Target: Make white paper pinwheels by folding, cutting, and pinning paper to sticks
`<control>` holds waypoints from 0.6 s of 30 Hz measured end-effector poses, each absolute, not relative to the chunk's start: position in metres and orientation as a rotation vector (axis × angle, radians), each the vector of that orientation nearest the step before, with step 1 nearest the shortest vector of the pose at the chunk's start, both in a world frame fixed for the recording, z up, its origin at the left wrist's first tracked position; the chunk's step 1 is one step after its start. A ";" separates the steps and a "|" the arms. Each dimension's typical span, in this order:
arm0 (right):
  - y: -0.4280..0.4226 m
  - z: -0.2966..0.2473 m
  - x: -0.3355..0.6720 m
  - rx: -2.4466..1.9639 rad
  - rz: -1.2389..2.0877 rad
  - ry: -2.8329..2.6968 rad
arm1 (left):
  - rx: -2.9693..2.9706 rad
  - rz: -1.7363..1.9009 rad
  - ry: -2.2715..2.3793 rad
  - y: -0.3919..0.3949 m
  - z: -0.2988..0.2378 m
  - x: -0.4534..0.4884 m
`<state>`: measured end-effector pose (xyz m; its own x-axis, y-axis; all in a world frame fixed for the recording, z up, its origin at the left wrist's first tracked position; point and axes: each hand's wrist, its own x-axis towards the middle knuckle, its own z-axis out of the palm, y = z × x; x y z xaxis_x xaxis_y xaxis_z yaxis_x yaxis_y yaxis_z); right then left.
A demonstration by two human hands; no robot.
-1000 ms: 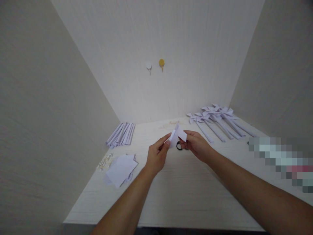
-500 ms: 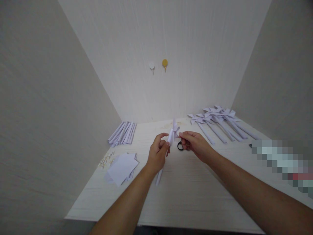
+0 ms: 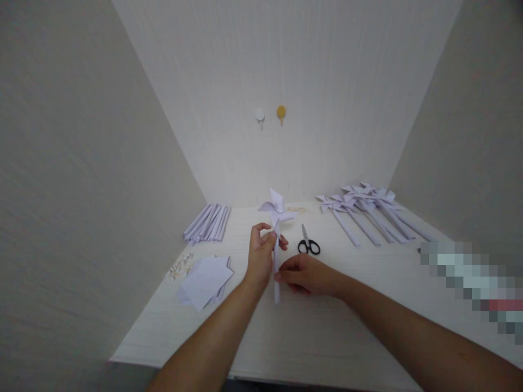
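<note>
A white paper pinwheel (image 3: 277, 209) on a rolled paper stick stands upright over the middle of the table. My left hand (image 3: 261, 251) grips the stick just below the blades, thumb against the front. Lower down, my right hand (image 3: 304, 274) pinches the same stick between thumb and fingers. Black-handled scissors (image 3: 309, 246) lie just beyond my right hand, blades pointing toward the wall.
Rolled paper sticks (image 3: 207, 223) are piled at the back left. Before them lie square paper sheets (image 3: 207, 280) and small pale pieces (image 3: 180, 267). Several pinwheels (image 3: 368, 204) rest at the back right. A pixelated patch (image 3: 469, 277) covers the right edge.
The pinwheel has turned so its blades face more toward the wall and its stick hangs straighter. My right hand has moved from the blades down to the stick, uncovering the scissors.
</note>
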<state>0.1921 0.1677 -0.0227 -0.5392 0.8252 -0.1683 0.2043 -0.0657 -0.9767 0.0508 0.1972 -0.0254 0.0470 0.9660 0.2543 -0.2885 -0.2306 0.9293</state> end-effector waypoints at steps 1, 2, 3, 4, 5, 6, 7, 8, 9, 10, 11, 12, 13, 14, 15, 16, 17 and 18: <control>0.166 -0.024 0.190 -1.095 1.646 -1.743 | 1.195 1.443 0.812 0.197 -0.026 0.051; 0.165 -0.024 0.189 -1.090 1.637 -1.756 | 1.187 1.440 0.815 0.198 -0.026 0.052; 0.164 -0.025 0.189 -1.090 1.624 -1.761 | 1.179 1.437 0.817 0.198 -0.026 0.051; 0.165 -0.026 0.189 -1.093 1.608 -1.761 | 1.172 1.434 0.817 0.198 -0.025 0.051; 0.166 -0.027 0.190 -1.097 1.593 -1.759 | 1.166 1.427 0.816 0.199 -0.025 0.050; 0.168 -0.028 0.190 -1.103 1.575 -1.755 | 1.163 1.420 0.818 0.199 -0.025 0.050; 0.170 -0.029 0.191 -1.112 1.554 -1.749 | 1.167 1.409 0.824 0.199 -0.026 0.049; 0.172 -0.031 0.192 -1.123 1.528 -1.742 | 1.181 1.394 0.838 0.200 -0.026 0.048; 0.174 -0.032 0.193 -1.137 1.498 -1.735 | 1.214 1.377 0.868 0.201 -0.027 0.048; 0.176 -0.034 0.194 -1.152 1.465 -1.730 | 1.260 1.360 0.907 0.202 -0.028 0.048; 0.178 -0.035 0.195 -1.168 1.429 -1.729 | 1.313 1.343 0.950 0.203 -0.029 0.047; 0.179 -0.036 0.196 -1.182 1.390 -1.734 | 1.364 1.329 0.991 0.205 -0.031 0.047; 0.179 -0.037 0.197 -1.196 1.352 -1.745 | 1.407 1.319 1.024 0.207 -0.032 0.047; 0.180 -0.037 0.198 -1.208 1.313 -1.760 | 1.437 1.313 1.047 0.208 -0.033 0.047; 0.180 -0.037 0.198 -1.219 1.276 -1.779 | 1.452 1.310 1.059 0.210 -0.034 0.047; 0.180 -0.037 0.198 -1.230 1.239 -1.799 | 1.456 1.310 1.062 0.211 -0.035 0.047; 0.179 -0.036 0.198 -1.242 1.204 -1.818 | 1.460 1.311 1.064 0.211 -0.035 0.047; 0.179 -0.036 0.199 -1.254 1.170 -1.836 | 1.461 1.310 1.063 0.211 -0.035 0.047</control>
